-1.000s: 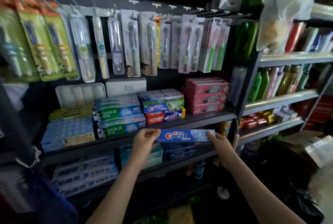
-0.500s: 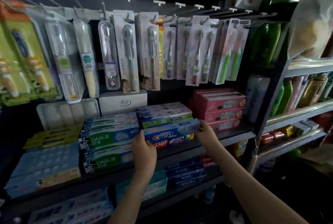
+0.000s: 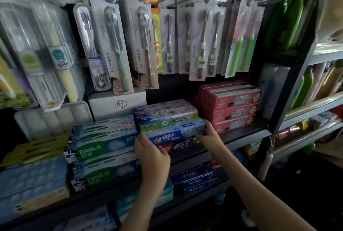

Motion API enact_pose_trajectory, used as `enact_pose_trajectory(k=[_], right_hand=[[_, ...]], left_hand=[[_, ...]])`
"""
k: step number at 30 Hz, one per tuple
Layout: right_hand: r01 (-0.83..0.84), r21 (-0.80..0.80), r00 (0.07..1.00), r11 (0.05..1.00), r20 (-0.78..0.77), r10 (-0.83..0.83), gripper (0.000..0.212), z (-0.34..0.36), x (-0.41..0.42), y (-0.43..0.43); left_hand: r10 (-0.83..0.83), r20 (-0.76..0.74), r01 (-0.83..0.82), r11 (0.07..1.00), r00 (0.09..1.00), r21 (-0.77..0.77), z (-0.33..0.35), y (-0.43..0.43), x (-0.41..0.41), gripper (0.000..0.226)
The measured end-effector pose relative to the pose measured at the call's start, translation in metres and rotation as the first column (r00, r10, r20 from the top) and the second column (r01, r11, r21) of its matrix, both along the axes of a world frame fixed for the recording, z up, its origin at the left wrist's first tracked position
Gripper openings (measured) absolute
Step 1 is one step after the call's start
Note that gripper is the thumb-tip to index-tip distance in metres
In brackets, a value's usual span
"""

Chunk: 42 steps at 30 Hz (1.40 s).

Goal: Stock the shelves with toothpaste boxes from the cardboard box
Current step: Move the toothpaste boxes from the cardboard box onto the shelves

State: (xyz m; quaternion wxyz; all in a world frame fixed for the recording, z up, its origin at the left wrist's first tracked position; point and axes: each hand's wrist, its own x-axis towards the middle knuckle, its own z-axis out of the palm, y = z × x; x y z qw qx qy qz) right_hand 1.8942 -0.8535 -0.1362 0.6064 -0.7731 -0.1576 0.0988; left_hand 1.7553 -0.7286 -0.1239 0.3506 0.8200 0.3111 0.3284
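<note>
A blue toothpaste box (image 3: 174, 135) is held lengthwise between two hands, level with the front of a dark shelf (image 3: 241, 139). Its left end is gripped by the left hand (image 3: 152, 154), with the thumb laid over the top edge and the fingers curled round the end. Its right end is pinched by the right hand (image 3: 209, 134), thumb on top. The box is set on a red and blue box (image 3: 168, 149) directly under it, and is pressed against a stack of pale toothpaste boxes (image 3: 167, 115) just behind the fingers; whether it is fully put down cannot be told.

Just left of the left hand, green and white boxes (image 3: 100, 149) are stacked on the same shelf, touching the side of the held box's stack. Just right of the right hand, pink boxes (image 3: 233, 108) are piled three high. Beyond the left hand, a white box (image 3: 118, 103) is stood at the back of the shelf. Above both hands, packed toothbrushes (image 3: 118, 45) are hung in rows from pegs. Below the right forearm, dark blue boxes (image 3: 194, 177) are laid on the next shelf down.
</note>
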Motion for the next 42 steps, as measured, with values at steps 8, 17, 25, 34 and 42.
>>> enact_pose_trajectory(k=[8, 17, 25, 34, 42], right_hand=[[0.14, -0.072, 0.962, 0.988, 0.244, -0.119, 0.062, -0.006, -0.012, -0.023], [0.447, -0.162, 0.887, 0.88, 0.204, -0.413, 0.033, -0.104, -0.107, -0.211], [0.703, -0.365, 0.589, 0.61, -0.18, -0.788, 0.017, -0.249, -0.29, -0.409], [0.47, -0.703, 0.135, 0.533, -0.54, -0.831, 0.058, -0.508, -0.496, -0.487], [0.242, -0.754, 0.202, 0.611, -0.576, -0.792, 0.066, -0.754, -0.508, -0.507]], left_hand=[[-0.052, 0.125, 0.002, 0.928, 0.991, 0.374, -0.017, -0.041, 0.002, 0.069], [-0.744, -0.129, 0.745, 0.611, 0.656, 0.268, -0.115, -0.205, -0.015, 0.043], [-0.846, -0.53, 0.983, 0.135, 0.048, -0.127, -0.251, -0.37, -0.076, 0.045], [-0.57, -0.663, 0.869, -0.226, -0.485, -0.441, -0.497, -0.503, -0.178, 0.055], [-0.196, -0.831, 0.838, -0.307, -0.52, -0.451, -0.744, -0.561, -0.195, 0.07]])
